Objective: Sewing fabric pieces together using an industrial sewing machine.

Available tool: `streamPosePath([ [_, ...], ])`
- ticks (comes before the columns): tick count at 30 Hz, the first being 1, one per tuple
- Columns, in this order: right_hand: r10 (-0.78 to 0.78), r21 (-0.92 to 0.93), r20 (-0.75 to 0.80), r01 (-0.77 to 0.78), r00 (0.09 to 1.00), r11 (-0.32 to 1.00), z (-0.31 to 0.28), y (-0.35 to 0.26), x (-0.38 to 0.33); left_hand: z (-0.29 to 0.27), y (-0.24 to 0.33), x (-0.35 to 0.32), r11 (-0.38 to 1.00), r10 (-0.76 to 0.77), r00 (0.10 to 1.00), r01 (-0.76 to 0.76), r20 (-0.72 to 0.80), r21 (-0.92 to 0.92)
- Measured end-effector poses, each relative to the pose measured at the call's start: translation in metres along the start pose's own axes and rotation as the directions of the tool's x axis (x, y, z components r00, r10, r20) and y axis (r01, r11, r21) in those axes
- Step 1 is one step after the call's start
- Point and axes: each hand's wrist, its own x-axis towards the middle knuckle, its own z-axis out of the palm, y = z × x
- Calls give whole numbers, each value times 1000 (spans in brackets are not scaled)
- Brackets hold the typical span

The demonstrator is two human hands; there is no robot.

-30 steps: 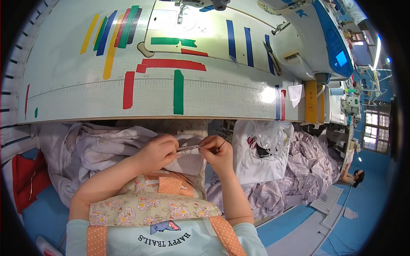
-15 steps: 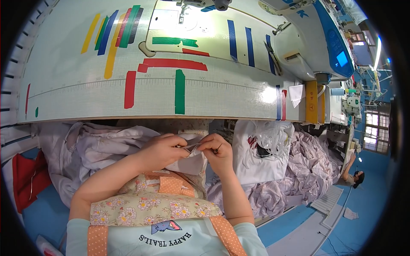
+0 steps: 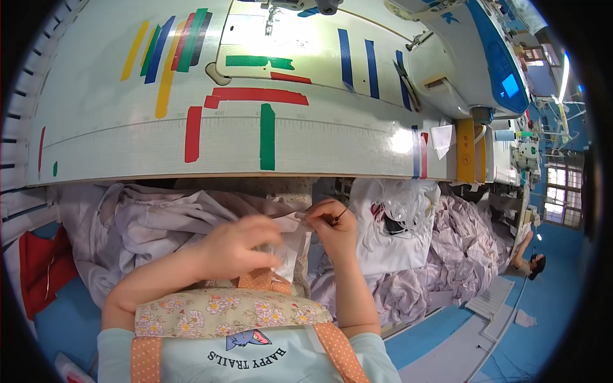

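Note:
My right hand (image 3: 335,226) is closed, pinching the edge of a pale lilac-grey cloth (image 3: 211,210) between thumb and fingers. A thin dark tool (image 3: 334,221) also sits in that hand, its tip sticking out past the knuckles; its kind is too small to make out. My left hand (image 3: 246,246) is blurred, with fingers and thumb apart and nothing visible between them. It hovers over my lap, just left of the cloth's hanging pale end (image 3: 292,252). The rest of the cloth spreads leftward in folds below the table edge.
The white sewing table (image 3: 115,150) carries coloured tape strips and a printed ruler. A sewing machine (image 3: 460,57) stands at the back right, with scissors (image 3: 407,83) beside it. To my right lie a white bag (image 3: 389,249) and a heap of crumpled lilac cloth (image 3: 460,249).
My left hand has let go of the cloth and moved down toward me, its fingers opening. My right hand has shifted slightly right, still gripping the cloth, and the dark tool shows more.

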Motion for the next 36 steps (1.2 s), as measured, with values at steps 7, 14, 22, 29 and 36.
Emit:
streamPosePath([
  [7,-231,-204,162,261,960,944,5,-14,-6,13,1,16,999,4,971,6,-240,41],
  [14,-212,-183,162,241,964,953,7,-18,-11,23,-13,21,978,-185,970,166,-158,-125],
  [22,-191,-144,140,210,972,967,7,-12,-14,31,-14,19,964,-204,941,145,-269,-223],
  [29,-190,-177,113,208,975,962,8,-7,-15,35,-12,18,955,-254,929,196,-269,-225],
  [36,-86,-260,157,125,984,957,7,-27,-19,37,-11,19,961,-249,906,186,-341,-206],
])
